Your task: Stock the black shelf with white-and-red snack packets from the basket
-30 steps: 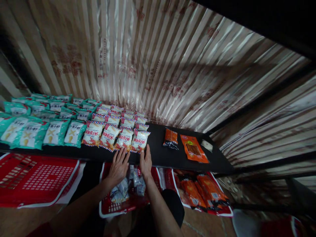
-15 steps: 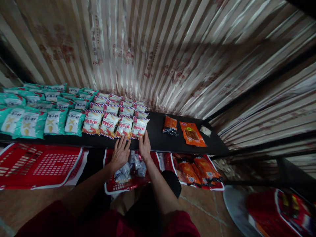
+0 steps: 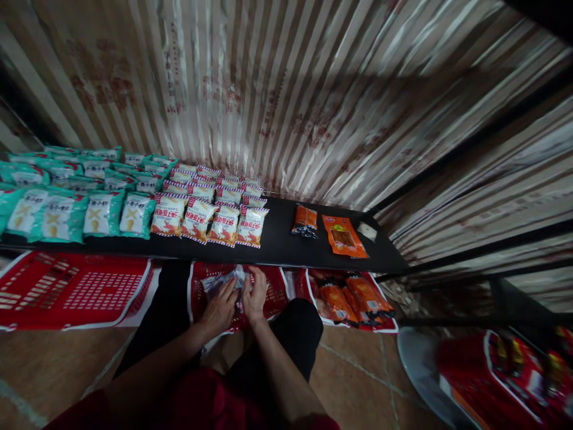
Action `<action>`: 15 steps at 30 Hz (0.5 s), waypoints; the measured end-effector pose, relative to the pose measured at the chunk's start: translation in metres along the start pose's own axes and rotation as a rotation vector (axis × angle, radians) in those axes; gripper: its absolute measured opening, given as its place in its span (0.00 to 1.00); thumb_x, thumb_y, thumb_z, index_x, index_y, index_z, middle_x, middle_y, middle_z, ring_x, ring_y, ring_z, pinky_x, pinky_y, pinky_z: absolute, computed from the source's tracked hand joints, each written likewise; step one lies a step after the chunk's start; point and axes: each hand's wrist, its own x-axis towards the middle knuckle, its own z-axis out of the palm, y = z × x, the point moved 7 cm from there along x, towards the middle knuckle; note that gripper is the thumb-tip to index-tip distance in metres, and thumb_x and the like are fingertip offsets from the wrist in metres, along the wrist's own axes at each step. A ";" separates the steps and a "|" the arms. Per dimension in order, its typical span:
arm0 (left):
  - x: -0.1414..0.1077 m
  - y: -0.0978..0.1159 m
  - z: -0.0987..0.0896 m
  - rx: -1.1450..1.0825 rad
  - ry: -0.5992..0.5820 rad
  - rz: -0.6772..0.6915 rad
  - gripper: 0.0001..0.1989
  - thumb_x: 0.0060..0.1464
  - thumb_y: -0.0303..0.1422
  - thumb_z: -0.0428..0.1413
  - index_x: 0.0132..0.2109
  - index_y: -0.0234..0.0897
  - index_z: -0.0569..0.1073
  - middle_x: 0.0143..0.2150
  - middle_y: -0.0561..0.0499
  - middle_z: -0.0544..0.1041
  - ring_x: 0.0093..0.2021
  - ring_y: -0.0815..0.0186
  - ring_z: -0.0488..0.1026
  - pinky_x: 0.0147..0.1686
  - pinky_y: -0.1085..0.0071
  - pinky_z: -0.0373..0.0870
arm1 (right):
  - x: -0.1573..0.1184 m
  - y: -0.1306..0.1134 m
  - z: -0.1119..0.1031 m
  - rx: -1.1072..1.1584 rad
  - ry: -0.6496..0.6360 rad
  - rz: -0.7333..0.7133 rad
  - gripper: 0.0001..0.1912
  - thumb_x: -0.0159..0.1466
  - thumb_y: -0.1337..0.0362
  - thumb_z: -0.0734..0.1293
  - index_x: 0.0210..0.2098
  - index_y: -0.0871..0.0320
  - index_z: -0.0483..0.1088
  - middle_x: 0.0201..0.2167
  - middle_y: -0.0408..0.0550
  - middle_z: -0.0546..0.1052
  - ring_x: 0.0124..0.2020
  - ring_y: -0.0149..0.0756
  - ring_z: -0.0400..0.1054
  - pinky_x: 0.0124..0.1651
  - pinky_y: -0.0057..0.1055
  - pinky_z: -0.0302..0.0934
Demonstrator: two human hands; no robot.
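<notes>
My left hand reaches down into the middle red basket, its fingers stretched over silvery-grey snack packets. Beside it, my right hand is over the same packets, fingers loosely bent and apart. What lies under both palms is hidden. Above the hands, white snack bags with red lettering stand in rows on the black shelf. Teal snack bags fill the shelf to their left.
An orange packet and a larger orange pouch lie on the shelf's right part, near a small white item. Red baskets stand on both sides below; the right one holds orange packets. Striped sheeting hangs behind.
Both hands have left the front row of white snack bags and dropped into the middle basket. The white bags stay in their rows. My view has shifted slightly.
</notes>
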 end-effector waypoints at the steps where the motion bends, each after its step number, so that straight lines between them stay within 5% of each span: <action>1: -0.003 0.000 0.004 -0.013 -0.020 -0.045 0.27 0.50 0.20 0.43 0.58 0.26 0.61 0.65 0.35 0.55 0.65 0.57 0.51 0.58 0.57 0.60 | -0.006 0.002 0.005 -0.032 -0.048 0.014 0.16 0.64 0.64 0.53 0.45 0.60 0.66 0.45 0.54 0.71 0.50 0.38 0.62 0.55 0.40 0.56; 8: -0.020 -0.002 0.019 -0.103 -0.226 -0.266 0.20 0.50 0.21 0.42 0.47 0.25 0.71 0.64 0.35 0.56 0.57 0.58 0.66 0.53 0.63 0.66 | -0.043 0.029 0.045 -0.186 -0.493 0.205 0.15 0.61 0.69 0.54 0.38 0.61 0.72 0.40 0.54 0.75 0.45 0.38 0.68 0.50 0.32 0.59; 15: -0.037 0.003 0.037 -0.127 -0.284 -0.245 0.20 0.52 0.24 0.43 0.50 0.32 0.71 0.61 0.42 0.64 0.60 0.60 0.62 0.59 0.61 0.60 | -0.062 0.047 0.051 -0.226 -0.681 0.352 0.16 0.63 0.66 0.55 0.39 0.61 0.74 0.41 0.55 0.77 0.45 0.40 0.70 0.47 0.29 0.59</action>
